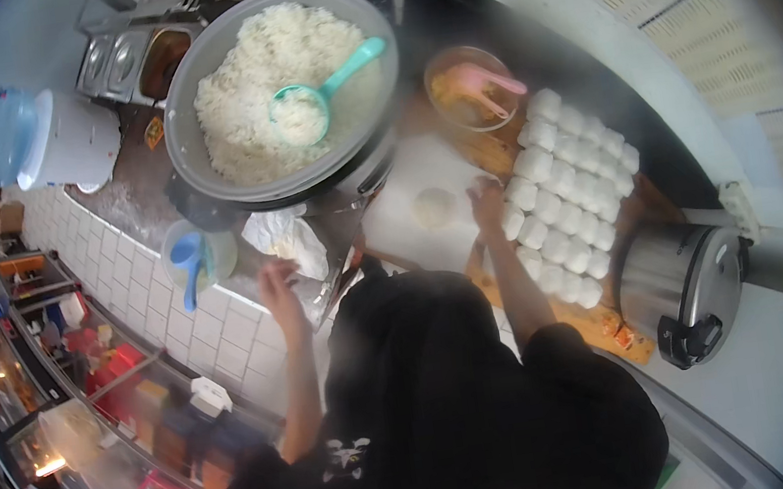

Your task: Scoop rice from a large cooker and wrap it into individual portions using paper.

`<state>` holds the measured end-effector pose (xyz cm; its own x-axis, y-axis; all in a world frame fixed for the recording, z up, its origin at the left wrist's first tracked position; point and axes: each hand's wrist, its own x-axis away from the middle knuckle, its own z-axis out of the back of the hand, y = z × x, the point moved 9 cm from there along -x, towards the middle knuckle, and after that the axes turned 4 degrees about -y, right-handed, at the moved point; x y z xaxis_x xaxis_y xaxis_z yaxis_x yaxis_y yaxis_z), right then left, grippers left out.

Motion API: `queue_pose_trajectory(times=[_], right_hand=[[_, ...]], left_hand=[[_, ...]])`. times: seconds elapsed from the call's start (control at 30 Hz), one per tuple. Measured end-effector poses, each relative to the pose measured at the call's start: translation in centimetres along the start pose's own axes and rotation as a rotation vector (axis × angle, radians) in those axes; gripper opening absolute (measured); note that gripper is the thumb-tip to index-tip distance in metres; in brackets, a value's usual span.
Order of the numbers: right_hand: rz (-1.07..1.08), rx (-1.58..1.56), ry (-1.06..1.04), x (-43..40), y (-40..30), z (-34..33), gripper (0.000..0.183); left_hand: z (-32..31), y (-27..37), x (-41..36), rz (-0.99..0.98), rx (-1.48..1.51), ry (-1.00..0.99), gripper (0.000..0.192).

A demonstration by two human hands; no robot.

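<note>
My left hand (280,281) is beside a crumpled white plastic bag (292,242), its fingers loosely spread with nothing visible in them. A flat round of rice (435,208) lies on a white sheet (392,192) in front of me. My right hand (487,202) is at the sheet's right edge, fingers curled; whether they grip the edge is unclear. Close to its right stand rows of white-wrapped bundles (561,198). A large grey tub (173,125) of cooked rice (246,62) holds a turquoise scoop (353,68). A clear bowl (448,116) contains orange-yellow filling and pink tongs (489,81).
A steel lidded cooker (674,280) stands at the right, near a wooden board (582,319) under the bundles. Left of me, a clear container (221,257) holds a blue scoop (190,261). Metal trays (126,64) and a white bucket (76,135) are farther back.
</note>
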<state>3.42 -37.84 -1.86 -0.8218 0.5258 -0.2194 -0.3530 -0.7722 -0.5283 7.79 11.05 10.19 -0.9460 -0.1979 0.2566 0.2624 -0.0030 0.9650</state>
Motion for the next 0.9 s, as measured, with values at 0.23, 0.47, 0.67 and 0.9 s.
queue_pose_trajectory(times=[0.23,0.47,0.67,0.9], right_hand=[[-0.250,0.060,-0.116,1.8,2.1,-3.0,0.007],[-0.073,0.046,0.066,1.4,-1.1,0.8,0.004],[-0.058,-0.071,-0.026,1.2,-1.5,0.1,0.004],[-0.056,0.003,-0.043,1.1,-1.7,0.5,0.010]], left_hand=[[-11.9,1.3,3.1,-0.125,-0.283,-0.592,0.023],[-25.7,3.2,3.5,-0.395,-0.680,-0.953,0.022],[-36.7,-5.8,1.3,-0.823,-0.859,-1.079,0.027],[-41.7,-10.1,-0.2,-0.935,-1.176,-1.261,0.037]])
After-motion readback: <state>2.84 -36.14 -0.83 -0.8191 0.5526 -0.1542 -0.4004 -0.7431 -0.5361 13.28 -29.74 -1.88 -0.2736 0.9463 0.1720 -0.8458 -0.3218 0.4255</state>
